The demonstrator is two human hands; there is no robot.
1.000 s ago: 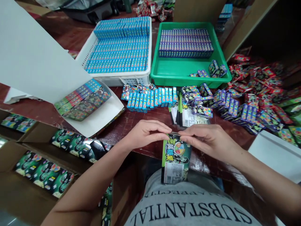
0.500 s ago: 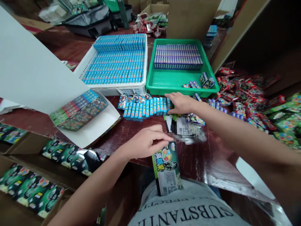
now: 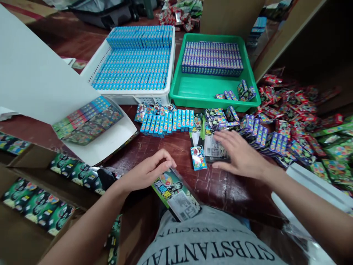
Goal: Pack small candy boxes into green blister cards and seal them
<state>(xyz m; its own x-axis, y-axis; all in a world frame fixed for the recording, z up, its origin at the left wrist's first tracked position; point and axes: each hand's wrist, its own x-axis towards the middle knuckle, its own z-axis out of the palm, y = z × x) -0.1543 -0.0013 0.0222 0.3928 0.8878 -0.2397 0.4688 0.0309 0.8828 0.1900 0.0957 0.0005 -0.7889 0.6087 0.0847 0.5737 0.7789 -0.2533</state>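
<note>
My left hand (image 3: pixel 151 169) pinches the top edge of a flat green-and-black printed pouch (image 3: pixel 178 197), which slants down to my shirt. Palm down, my right hand (image 3: pixel 239 152) has its fingers spread over flat pouches (image 3: pixel 213 145) on the table; whether it touches them I cannot tell. Just left of that hand a single small blue box (image 3: pixel 198 157) lies face up. Beyond it stands a row of small blue boxes (image 3: pixel 165 122). Small purple boxes (image 3: pixel 255 129) are bunched to the right.
At the back sit a white basket (image 3: pixel 129 98) full of blue boxes and a green tray (image 3: pixel 198 88) with purple ones. Red packets (image 3: pixel 292 106) are heaped at right. On the left are a white sheet (image 3: pixel 110 147) with boxes and a cardboard box (image 3: pixel 35 158) of pouches.
My right hand has come back from the end of the blue row toward me and rightward. One blue box now lies nearer on the table. The pouch has tilted as my left hand shifted left.
</note>
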